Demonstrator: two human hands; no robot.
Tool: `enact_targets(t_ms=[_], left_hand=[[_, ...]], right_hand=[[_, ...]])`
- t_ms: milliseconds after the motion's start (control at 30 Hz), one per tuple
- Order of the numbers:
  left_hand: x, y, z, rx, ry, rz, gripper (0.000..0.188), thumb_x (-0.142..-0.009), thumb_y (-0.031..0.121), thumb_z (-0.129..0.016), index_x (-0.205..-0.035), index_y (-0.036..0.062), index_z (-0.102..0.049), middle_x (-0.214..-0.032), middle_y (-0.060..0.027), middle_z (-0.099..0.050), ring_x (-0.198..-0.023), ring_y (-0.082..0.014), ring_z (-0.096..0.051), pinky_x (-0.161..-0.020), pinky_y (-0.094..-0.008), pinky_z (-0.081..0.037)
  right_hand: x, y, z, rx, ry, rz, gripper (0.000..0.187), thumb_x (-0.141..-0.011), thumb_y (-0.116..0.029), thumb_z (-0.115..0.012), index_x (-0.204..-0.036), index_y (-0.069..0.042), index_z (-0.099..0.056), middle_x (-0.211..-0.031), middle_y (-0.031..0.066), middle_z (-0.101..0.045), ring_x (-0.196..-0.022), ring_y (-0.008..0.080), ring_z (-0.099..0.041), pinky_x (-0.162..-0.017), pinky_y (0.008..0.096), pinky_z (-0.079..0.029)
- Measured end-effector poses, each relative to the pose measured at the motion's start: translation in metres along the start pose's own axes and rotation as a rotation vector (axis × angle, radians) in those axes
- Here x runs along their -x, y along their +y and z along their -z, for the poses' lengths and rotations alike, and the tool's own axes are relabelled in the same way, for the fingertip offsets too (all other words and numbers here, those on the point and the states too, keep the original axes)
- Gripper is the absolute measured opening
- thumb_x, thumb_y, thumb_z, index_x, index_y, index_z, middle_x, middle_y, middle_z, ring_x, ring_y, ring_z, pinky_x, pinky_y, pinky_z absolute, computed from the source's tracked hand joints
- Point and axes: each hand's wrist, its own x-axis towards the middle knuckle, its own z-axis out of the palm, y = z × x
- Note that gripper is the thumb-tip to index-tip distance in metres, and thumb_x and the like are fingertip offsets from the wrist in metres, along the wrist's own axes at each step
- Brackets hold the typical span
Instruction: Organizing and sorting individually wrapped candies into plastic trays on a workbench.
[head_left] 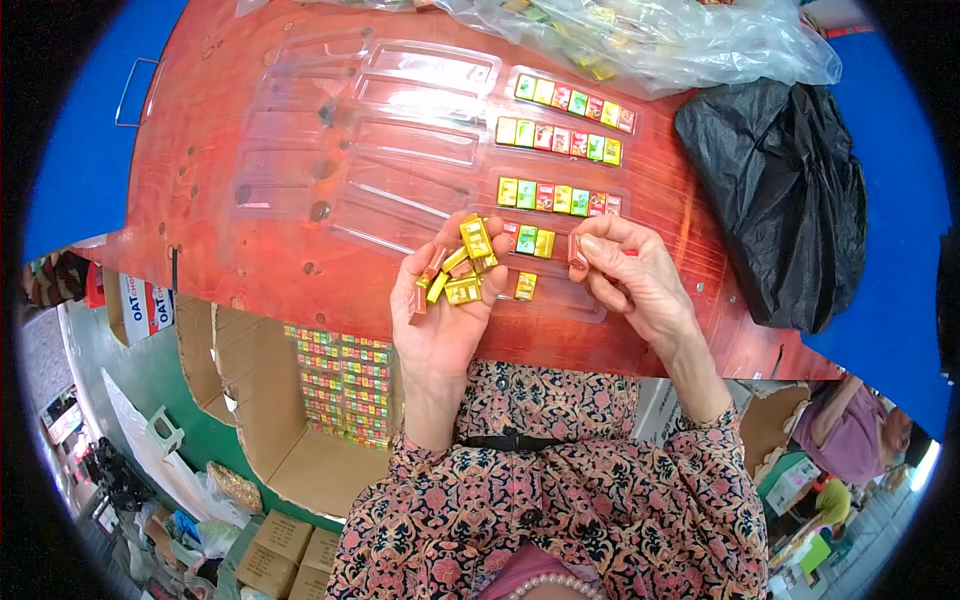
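Observation:
My left hand (436,338) is cupped palm up around several small wrapped blocks (476,238), mostly yellow with some red. Between the thumb and fingers of my right hand (640,278) is one small red block (577,254), held over a clear plastic tray (580,303). Its long compartments run from far to near. Three far rows hold red, yellow and green blocks (545,195) side by side. A shorter row (527,239) lies between my hands, partly hidden by them. In the nearest compartment I see one yellow block (525,287).
More clear trays (425,75) lie left on the red tabletop (210,200). A clear bag of blocks (640,45) is at the far edge, a black plastic bag (775,200) at right. Below the table's near edge, a cardboard box (270,420) contains filled trays (345,385).

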Motion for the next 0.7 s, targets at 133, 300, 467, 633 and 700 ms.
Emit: enact_targets(t_ms=[133, 300, 467, 633, 700], left_hand=[[0.0, 0.0, -0.001, 0.003, 0.009, -0.009, 0.037, -0.088, 0.018, -0.038, -0.121, 0.0011, -0.043, -0.124, -0.0239, -0.04, -0.112, -0.0377, -0.043, -0.086, -0.0469, -0.046], [0.0, 0.0, 0.0, 0.023, 0.0, 0.001, 0.038, -0.088, 0.018, -0.038, -0.121, 0.0008, -0.043, -0.124, -0.0242, -0.04, -0.111, -0.0382, -0.043, -0.086, -0.0468, -0.046], [0.0, 0.001, 0.0, 0.015, -0.016, -0.006, 0.038, -0.088, 0.018, -0.037, -0.121, 0.0007, -0.043, -0.124, -0.0242, -0.04, -0.111, -0.0383, -0.043, -0.086, -0.0466, -0.046], [0.0, 0.001, 0.0, 0.018, -0.017, -0.003, 0.037, -0.088, 0.017, -0.038, -0.12, 0.0007, -0.044, -0.124, -0.0243, -0.04, -0.111, -0.0382, -0.044, -0.085, -0.0459, -0.047], [-0.002, -0.001, 0.0, 0.003, -0.006, -0.005, 0.037, -0.088, 0.017, -0.038, -0.119, 0.0004, -0.044, -0.123, -0.025, -0.04, -0.11, -0.038, -0.044, -0.085, -0.0455, -0.047]], right_hand=[[0.003, 0.001, -0.005, 0.302, 0.14, 0.168, 0.013, -0.085, -0.013, -0.055, -0.09, -0.001, -0.054, -0.072, 0.0057, -0.059, -0.044, 0.0041, -0.043, -0.039, 0.015, -0.031], [-0.008, 0.025, 0.001, 0.895, 0.3, 0.653, 0.01, -0.083, -0.006, -0.056, -0.088, 0.001, -0.054, -0.074, 0.0071, -0.06, -0.059, 0.0123, -0.057, -0.054, 0.0233, -0.045], [-0.01, 0.032, -0.002, 1.101, 0.258, 0.687, 0.011, -0.078, -0.003, -0.059, -0.086, 0.002, -0.054, -0.078, 0.013, -0.059, -0.071, 0.0211, -0.06, -0.061, 0.0284, -0.047], [-0.01, 0.032, -0.001, 1.159, 0.284, 0.67, 0.011, -0.076, -0.002, -0.06, -0.085, 0.002, -0.054, -0.077, 0.013, -0.057, -0.068, 0.0222, -0.058, -0.059, 0.0291, -0.046], [-0.011, 0.03, 0.002, 1.094, 0.264, 0.718, 0.012, -0.076, -0.007, -0.061, -0.083, 0.0, -0.055, -0.077, 0.0111, -0.057, -0.065, 0.0238, -0.058, -0.055, 0.0316, -0.046]])
